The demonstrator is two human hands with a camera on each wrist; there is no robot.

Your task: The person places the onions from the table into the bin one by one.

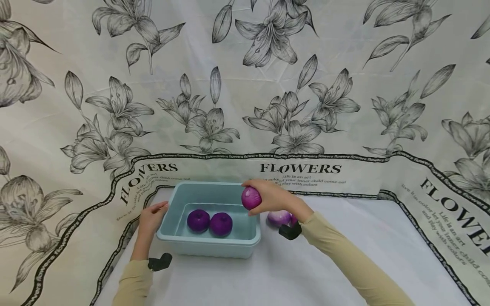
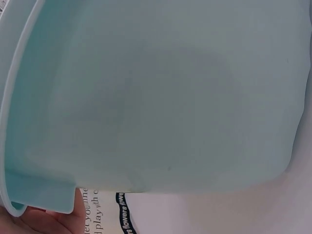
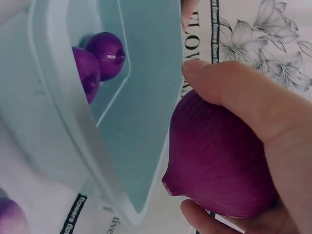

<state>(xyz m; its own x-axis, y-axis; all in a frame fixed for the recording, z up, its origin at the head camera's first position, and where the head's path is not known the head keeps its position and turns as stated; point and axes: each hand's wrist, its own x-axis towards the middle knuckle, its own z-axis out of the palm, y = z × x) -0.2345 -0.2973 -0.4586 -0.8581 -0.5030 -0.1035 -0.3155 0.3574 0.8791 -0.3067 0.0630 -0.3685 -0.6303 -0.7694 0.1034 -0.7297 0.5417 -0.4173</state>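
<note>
A light blue plastic basin (image 1: 208,239) stands on the white cloth, with two dark purple onions, a left one (image 1: 198,220) and a right one (image 1: 221,224), on its floor. My left hand (image 1: 152,217) grips the basin's left rim; its fingers (image 2: 44,222) show under the lip in the left wrist view. My right hand (image 1: 274,196) holds a red onion (image 1: 251,198) above the basin's right end. The right wrist view shows thumb and fingers spread round that onion (image 3: 219,156), its pointed tip uncovered.
Right of the basin, beneath my right wrist, lies a paler purple onion (image 1: 278,218), with another (image 1: 294,219) partly hidden behind the wrist. A flower-printed cloth (image 1: 302,144) hangs behind the table. Dark wrist bands (image 1: 290,230) sit on both arms.
</note>
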